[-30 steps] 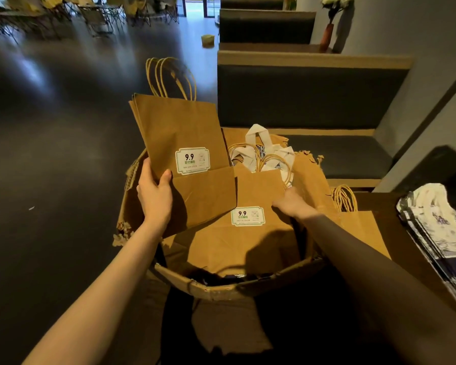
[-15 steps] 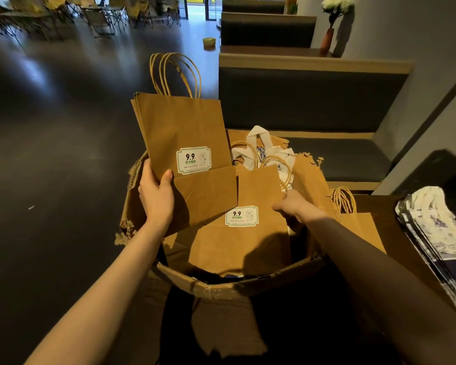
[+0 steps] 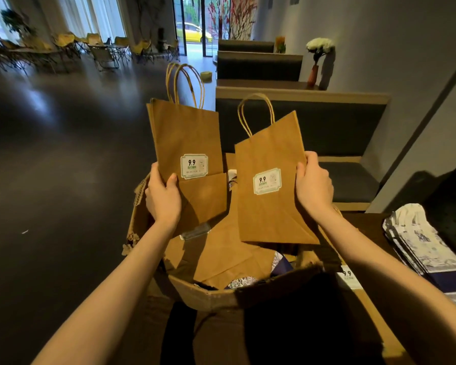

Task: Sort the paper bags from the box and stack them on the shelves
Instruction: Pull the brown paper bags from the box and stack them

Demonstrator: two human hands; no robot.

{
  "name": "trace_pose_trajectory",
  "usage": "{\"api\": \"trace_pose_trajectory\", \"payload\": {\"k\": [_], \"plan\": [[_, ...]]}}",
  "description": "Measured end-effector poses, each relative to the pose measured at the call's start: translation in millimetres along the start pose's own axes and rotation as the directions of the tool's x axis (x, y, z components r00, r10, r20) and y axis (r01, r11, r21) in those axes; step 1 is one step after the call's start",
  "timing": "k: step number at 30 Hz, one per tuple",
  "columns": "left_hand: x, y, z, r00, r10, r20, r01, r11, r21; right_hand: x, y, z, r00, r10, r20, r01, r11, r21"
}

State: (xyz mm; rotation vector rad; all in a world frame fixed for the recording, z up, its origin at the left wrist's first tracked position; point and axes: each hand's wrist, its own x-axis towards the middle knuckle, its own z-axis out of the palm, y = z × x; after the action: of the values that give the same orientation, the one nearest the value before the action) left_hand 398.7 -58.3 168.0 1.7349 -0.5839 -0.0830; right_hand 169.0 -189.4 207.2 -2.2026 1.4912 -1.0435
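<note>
My left hand [image 3: 163,198] grips a small stack of flat brown paper bags [image 3: 187,138] with a white 9.9 label, held upright above the box. My right hand [image 3: 314,186] holds a single brown paper bag [image 3: 270,206] by its right edge, lifted clear of the box and tilted slightly right. Below both sits the torn cardboard box [image 3: 211,296], with more brown bags [image 3: 221,254] and a few blue-and-white printed bags lying flat inside.
A stack of blue-and-white printed bags [image 3: 421,246] lies on the dark surface at right. Another labelled brown bag [image 3: 349,279] lies beside the box. Dark booth benches [image 3: 300,122] stand behind; open dark floor spreads to the left, with chairs far back.
My right hand has pulled one brown bag up out of the box and holds it upright. The left hand's stack has stayed raised. The camera has tilted up.
</note>
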Motion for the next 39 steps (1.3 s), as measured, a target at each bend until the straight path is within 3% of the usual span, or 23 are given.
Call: {"api": "trace_pose_trajectory", "payload": {"k": [2, 4, 7, 9, 14, 17, 21, 24, 28, 33, 39], "plan": [[-1.6, 2.6, 1.3, 1.0, -0.021, 0.016, 0.021, 1.0, 0.008, 0.1, -5.0, -14.3, 0.996, -0.029, -0.081, 0.034, 0.997, 0.065], [-3.1, 6.1, 0.6, 0.998, -0.035, 0.045, 0.036, 0.999, -0.033, 3.0, -5.8, -22.0, 0.997, -0.002, -0.08, 0.021, 0.97, 0.243], [-6.1, 19.1, -3.1, 0.987, -0.044, 0.154, 0.075, 0.976, -0.205, 7.7, -4.0, -22.9, 0.995, 0.089, 0.044, -0.099, 0.836, 0.54], [-9.3, 31.8, -7.0, 0.972, -0.045, 0.229, 0.115, 0.947, -0.301, 6.9, -3.3, -17.9, 0.984, 0.124, 0.128, -0.176, 0.779, 0.602], [-11.0, 42.3, -10.4, 0.916, -0.061, 0.397, 0.232, 0.887, -0.399, -1.2, 1.1, 4.0, 0.95, 0.139, 0.279, -0.287, 0.736, 0.613], [-14.9, 48.4, -10.8, 0.906, 0.03, 0.423, 0.162, 0.898, -0.409, -5.9, -0.4, 15.8, 0.928, 0.156, 0.338, -0.331, 0.76, 0.559], [-19.4, 53.9, -8.8, 0.885, 0.091, 0.457, 0.13, 0.894, -0.429, -10.0, -1.6, 27.6, 0.938, 0.176, 0.298, -0.325, 0.746, 0.581], [-17.5, 49.2, -7.3, 0.864, 0.1, 0.494, 0.088, 0.936, -0.342, -7.1, -2.9, 29.0, 0.954, 0.197, 0.226, -0.299, 0.67, 0.679], [-16.5, 35.7, -4.5, 0.876, 0.121, 0.468, 0.008, 0.964, -0.266, -5.4, -3.5, 27.5, 0.955, 0.115, 0.272, -0.277, 0.668, 0.691], [-16.3, 4.7, 5.6, 0.855, -0.011, 0.518, 0.102, 0.984, -0.149, -7.1, 4.1, 37.8, 0.941, 0.103, 0.323, -0.284, 0.763, 0.581], [-16.5, -38.8, 20.7, 0.844, -0.165, 0.51, 0.15, 0.986, 0.07, -19.4, 26.3, 66.8, 0.857, 0.136, 0.496, -0.387, 0.806, 0.447]]}}
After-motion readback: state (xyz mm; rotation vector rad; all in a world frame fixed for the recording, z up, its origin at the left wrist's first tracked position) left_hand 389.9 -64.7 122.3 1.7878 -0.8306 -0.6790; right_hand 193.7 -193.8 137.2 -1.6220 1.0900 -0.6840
